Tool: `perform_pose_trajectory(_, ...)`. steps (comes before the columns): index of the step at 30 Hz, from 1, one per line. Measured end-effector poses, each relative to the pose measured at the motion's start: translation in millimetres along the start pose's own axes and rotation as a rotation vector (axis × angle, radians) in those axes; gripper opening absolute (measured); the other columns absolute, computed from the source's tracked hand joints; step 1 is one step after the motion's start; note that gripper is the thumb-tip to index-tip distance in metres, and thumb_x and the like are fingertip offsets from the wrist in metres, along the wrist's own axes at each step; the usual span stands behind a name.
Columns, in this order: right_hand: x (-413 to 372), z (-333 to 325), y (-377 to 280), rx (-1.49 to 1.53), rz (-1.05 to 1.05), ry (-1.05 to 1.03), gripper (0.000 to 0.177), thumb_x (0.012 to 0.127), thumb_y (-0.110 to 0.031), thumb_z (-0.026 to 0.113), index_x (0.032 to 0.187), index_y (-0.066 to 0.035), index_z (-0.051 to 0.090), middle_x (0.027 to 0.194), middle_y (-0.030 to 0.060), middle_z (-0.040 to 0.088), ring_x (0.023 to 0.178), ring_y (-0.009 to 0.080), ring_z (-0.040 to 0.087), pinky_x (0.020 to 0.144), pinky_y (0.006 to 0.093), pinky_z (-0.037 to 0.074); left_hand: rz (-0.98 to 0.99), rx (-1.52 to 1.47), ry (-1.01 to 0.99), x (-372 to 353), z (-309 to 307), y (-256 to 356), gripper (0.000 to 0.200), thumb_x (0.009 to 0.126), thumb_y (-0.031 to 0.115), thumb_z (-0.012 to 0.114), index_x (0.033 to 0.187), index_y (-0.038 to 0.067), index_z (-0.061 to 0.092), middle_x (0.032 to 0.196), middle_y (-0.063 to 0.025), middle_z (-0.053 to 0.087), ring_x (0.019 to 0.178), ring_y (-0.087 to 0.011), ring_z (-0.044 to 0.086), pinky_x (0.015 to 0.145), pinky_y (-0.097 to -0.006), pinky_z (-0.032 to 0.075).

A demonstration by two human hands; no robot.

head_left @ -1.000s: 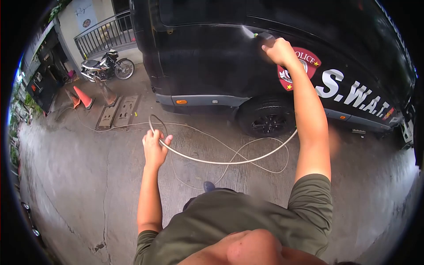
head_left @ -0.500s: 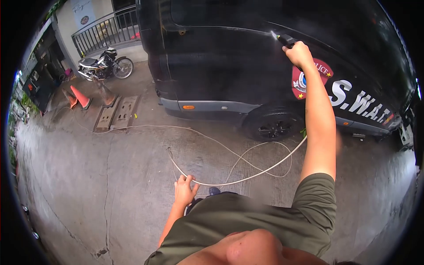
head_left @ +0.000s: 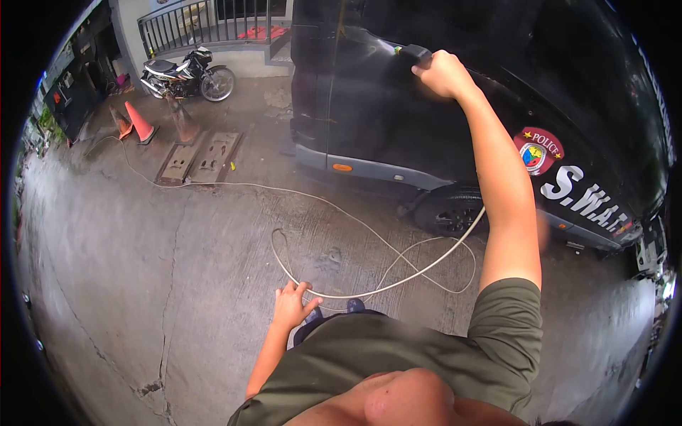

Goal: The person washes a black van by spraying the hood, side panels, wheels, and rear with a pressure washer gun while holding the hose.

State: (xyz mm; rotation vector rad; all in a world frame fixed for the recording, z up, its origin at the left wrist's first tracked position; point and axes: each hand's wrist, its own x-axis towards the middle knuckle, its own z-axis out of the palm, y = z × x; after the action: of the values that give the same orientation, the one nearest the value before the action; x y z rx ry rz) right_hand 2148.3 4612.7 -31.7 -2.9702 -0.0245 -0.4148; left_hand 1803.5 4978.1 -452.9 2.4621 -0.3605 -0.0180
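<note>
My right hand is stretched out at the van's side, closed around a black spray gun. From its nozzle a fine spray fans leftward onto the dark panel of the black van. A pale hose runs from behind my right forearm, sags in front of my body and reaches my left hand. That hand is held low on the left, its fingers curled at the hose; part of the grip is hidden. The van's wheel lies partly behind my right arm.
More hose loops across the wet concrete and trails left toward the traffic cones. Near them lie flat slotted blocks. A motorcycle is parked before a railing. My shoes stand just beneath the hose.
My right hand has carried the spray gun leftward along the van's side, and the spray now lands farther left. The view has shifted left. My left hand still keeps the hose.
</note>
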Motion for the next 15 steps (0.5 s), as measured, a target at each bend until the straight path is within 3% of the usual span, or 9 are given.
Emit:
perform_pose_trajectory(3, 18, -4, -34, 0.009, 0.069, 0.050, 0.044, 0.093, -0.037, 0.074, 0.113, 0.002, 0.075, 0.110, 0.0235, 0.076, 0.106, 0.0398, 0.074, 0.093, 0.0478, 0.057, -0.078, -0.023, -0.021, -5, -11, -11, 0.050, 0.088, 0.056, 0.077, 0.114, 0.013, 0.071, 0.106, -0.0154, 0.068, 0.098, -0.0356, 0.066, 0.088, -0.0476, 0.043)
perform_pose_trajectory(7, 15, 9, -55, -0.140, 0.018, -0.040, 0.044, 0.094, -0.038, 0.073, 0.113, 0.001, 0.074, 0.110, 0.0231, 0.076, 0.108, 0.0400, 0.073, 0.093, 0.0479, 0.057, -0.111, -0.032, 0.019, -12, -14, -21, 0.050, 0.090, 0.056, 0.076, 0.115, 0.013, 0.071, 0.105, -0.0158, 0.068, 0.098, -0.0356, 0.066, 0.087, -0.0468, 0.043)
perform_pose_trajectory(8, 8, 4, -64, -0.091, 0.095, -0.006, 0.044, 0.094, -0.037, 0.074, 0.115, 0.001, 0.074, 0.112, 0.0230, 0.076, 0.109, 0.0401, 0.073, 0.094, 0.0480, 0.057, -0.102, -0.040, 0.036, -13, -14, -22, 0.050, 0.090, 0.055, 0.076, 0.115, 0.013, 0.071, 0.105, -0.0157, 0.069, 0.098, -0.0355, 0.066, 0.087, -0.0466, 0.043)
perform_pose_trajectory(11, 14, 19, -55, -0.130, 0.002, -0.055, 0.044, 0.094, -0.036, 0.074, 0.115, 0.002, 0.074, 0.113, 0.0237, 0.076, 0.109, 0.0403, 0.072, 0.095, 0.0477, 0.057, -0.112, -0.065, 0.052, -15, -10, -20, 0.048, 0.090, 0.054, 0.076, 0.115, 0.013, 0.071, 0.105, -0.0156, 0.069, 0.097, -0.0353, 0.066, 0.087, -0.0465, 0.044)
perform_pose_trajectory(15, 13, 26, -62, -0.073, 0.065, 0.028, 0.044, 0.093, -0.036, 0.075, 0.111, 0.003, 0.075, 0.112, 0.0261, 0.075, 0.109, 0.0412, 0.072, 0.095, 0.0472, 0.057, -0.099, -0.080, 0.042, -14, -13, -23, 0.047, 0.091, 0.052, 0.076, 0.116, 0.013, 0.071, 0.104, -0.0149, 0.068, 0.097, -0.0353, 0.066, 0.087, -0.0470, 0.044)
